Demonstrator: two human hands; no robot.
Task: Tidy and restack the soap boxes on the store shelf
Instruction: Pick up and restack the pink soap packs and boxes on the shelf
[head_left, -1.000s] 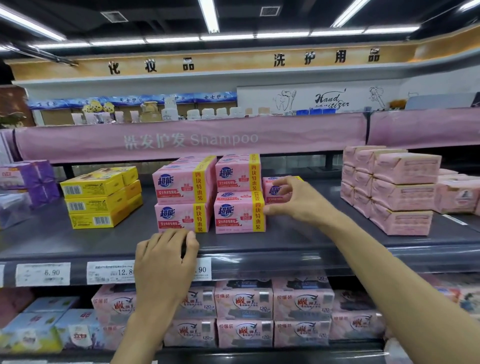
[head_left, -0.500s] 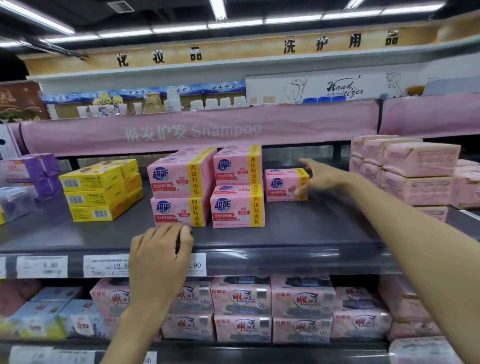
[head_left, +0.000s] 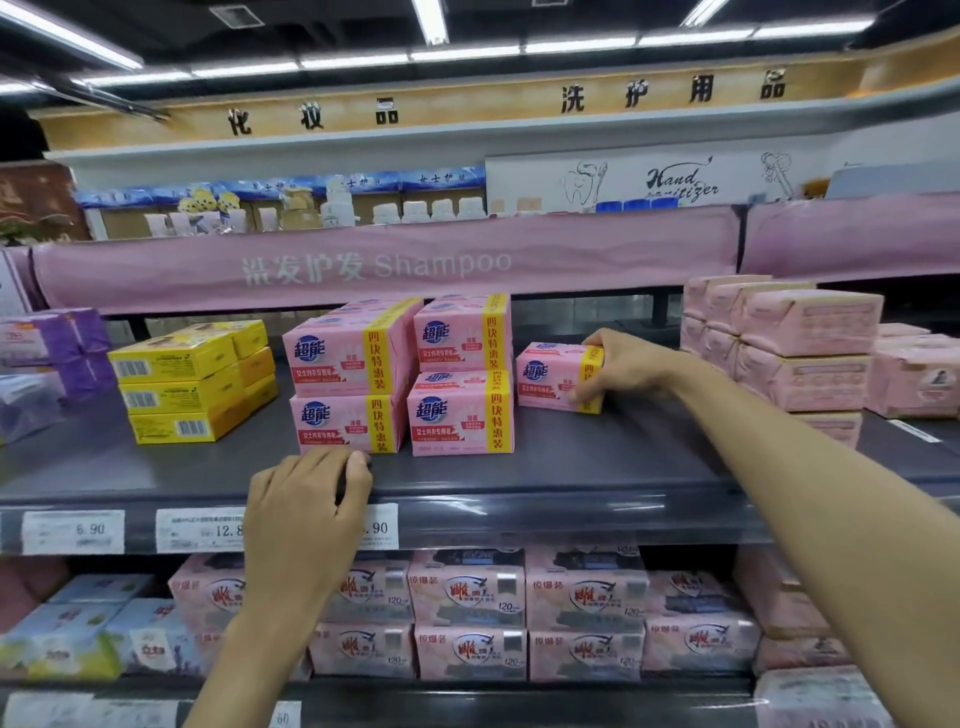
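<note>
The fingers (head_left: 605, 340) of the right hand (head_left: 631, 369) curl over the top right corner of a lone pink soap box (head_left: 550, 376). The thumb presses on the box's yellow-banded front, so the box is clamped between thumb and fingers. The box sits flat on the grey shelf (head_left: 597, 467), facing forward. It is just to the right of two stacks of matching soap boxes (head_left: 405, 379), each two high, and set a little further back than their fronts. The wrist is bent slightly, and the bare forearm stretches back from it, down and to the right, out of the frame's lower right corner.

The left hand (head_left: 306, 499) lies palm-down over the shelf's front lip. Its fingers are together and loosely bent, their tips on the shelf top just in front of the left stack, holding nothing. It covers part of the price tags (head_left: 72, 530) on the shelf rail. The left forearm rises straight up from the bottom edge.

Yellow boxes (head_left: 182, 384) are stacked left of the pink stacks, and pale pink wrapped packs (head_left: 800, 353) are stacked to the right.
</note>
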